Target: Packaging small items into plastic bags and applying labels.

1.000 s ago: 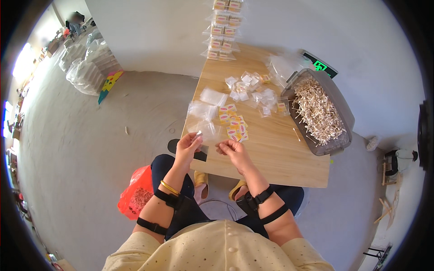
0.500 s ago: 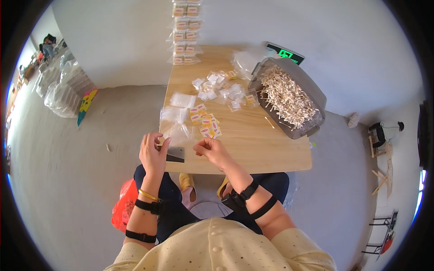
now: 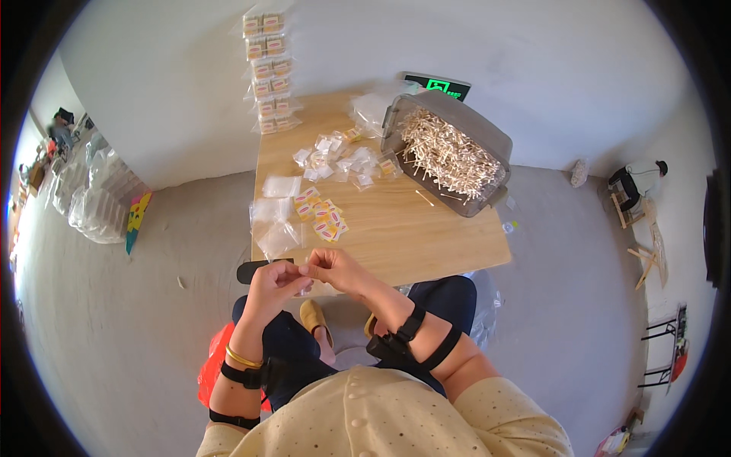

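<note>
My left hand (image 3: 274, 288) and my right hand (image 3: 335, 270) meet over the front edge of the table, fingertips pinched together. Whatever is between them is too small to make out. Just beyond the left hand, a dark flat object (image 3: 250, 272) lies partly covered at the table's edge. Clear plastic bags (image 3: 279, 238) are spread past my hands at the left side. Beside them is a loose pile of small yellow-and-white printed cards (image 3: 326, 217). Farther back lies a heap of small clear packets with white pieces (image 3: 326, 152).
A grey plastic bin (image 3: 495, 141) full of cotton swabs (image 3: 445, 156) leans on its side at the back right. One loose swab (image 3: 425, 198) lies on the wooden table (image 3: 426, 244). Bagged packs (image 3: 263, 68) are stacked by the wall. A red bag (image 3: 215, 365) is left of my legs.
My hands have come together from apart, the right one moving left to meet the left. The head view has shifted, so the table sits farther left in the picture.
</note>
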A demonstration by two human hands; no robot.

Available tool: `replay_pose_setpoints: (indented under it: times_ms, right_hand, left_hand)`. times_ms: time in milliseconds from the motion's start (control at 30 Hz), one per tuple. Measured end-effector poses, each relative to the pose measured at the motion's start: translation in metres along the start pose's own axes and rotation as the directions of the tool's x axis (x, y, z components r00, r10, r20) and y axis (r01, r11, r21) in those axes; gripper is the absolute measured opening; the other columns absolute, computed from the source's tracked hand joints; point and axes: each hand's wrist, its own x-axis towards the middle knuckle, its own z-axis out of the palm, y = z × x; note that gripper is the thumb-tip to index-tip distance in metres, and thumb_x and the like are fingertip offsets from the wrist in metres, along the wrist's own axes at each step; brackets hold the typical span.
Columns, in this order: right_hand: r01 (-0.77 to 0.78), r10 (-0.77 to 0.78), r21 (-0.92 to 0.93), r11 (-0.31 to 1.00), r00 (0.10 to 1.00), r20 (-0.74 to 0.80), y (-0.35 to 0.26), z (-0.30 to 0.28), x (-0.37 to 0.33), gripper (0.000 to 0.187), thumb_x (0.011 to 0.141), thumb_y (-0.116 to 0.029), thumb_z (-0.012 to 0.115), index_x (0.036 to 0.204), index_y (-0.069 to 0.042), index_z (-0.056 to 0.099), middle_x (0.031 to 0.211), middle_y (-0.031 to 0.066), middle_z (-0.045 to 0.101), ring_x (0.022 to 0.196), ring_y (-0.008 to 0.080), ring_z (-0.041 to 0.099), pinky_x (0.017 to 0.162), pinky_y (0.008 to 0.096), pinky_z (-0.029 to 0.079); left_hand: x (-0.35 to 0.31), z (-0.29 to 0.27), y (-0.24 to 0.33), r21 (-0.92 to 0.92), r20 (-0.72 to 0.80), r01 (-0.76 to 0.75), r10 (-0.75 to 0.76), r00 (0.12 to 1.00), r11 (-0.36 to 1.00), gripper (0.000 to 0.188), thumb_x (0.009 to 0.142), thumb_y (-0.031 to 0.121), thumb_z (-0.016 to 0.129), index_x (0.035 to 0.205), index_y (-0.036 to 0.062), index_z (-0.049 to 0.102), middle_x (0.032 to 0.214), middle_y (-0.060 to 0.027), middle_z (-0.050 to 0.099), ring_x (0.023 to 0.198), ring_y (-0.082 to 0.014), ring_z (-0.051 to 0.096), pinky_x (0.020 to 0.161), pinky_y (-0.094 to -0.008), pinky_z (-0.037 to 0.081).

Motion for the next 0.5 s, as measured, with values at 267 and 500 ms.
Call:
replay_pose_setpoints:
  times_ms: [267,500]
  right_hand:
    - [0.057,-0.068,-0.310,0.949,0.997,-0.025,-0.012,-0.001,-0.025,0.025,0.091,-0.023,0.074,0.081,-0.007,0.059,0.074,-0.0043,0.059,0.069,0.0044,0.048,0.060,0.0239,0.039]
    - [0.075,-0.062,-0.160,0.984,0.995,0.083,-0.007,-0.010,-0.026,0.012,0.091,-0.013,0.071,0.091,-0.003,0.064,0.082,-0.0023,0.063,0.076,0.0060,0.057,0.069,0.0235,0.047]
  left_hand:
    - [-0.008,-0.001,-0.005,0.266,-0.182,0.171,-0.124,0.975,0.949,0.025,0.086,0.018,0.075,0.097,-0.0030,0.067,0.089,-0.0097,0.071,0.081,-0.0208,0.070,0.076,-0.0303,0.056]
    - [-0.016,0.004,0.008,0.634,0.180,-0.489,0.501,0.847,0.599,0.110,0.062,0.027,0.091,0.151,0.0016,0.029,0.148,-0.0218,0.040,0.145,-0.0392,0.029,0.120,-0.0501,0.021]
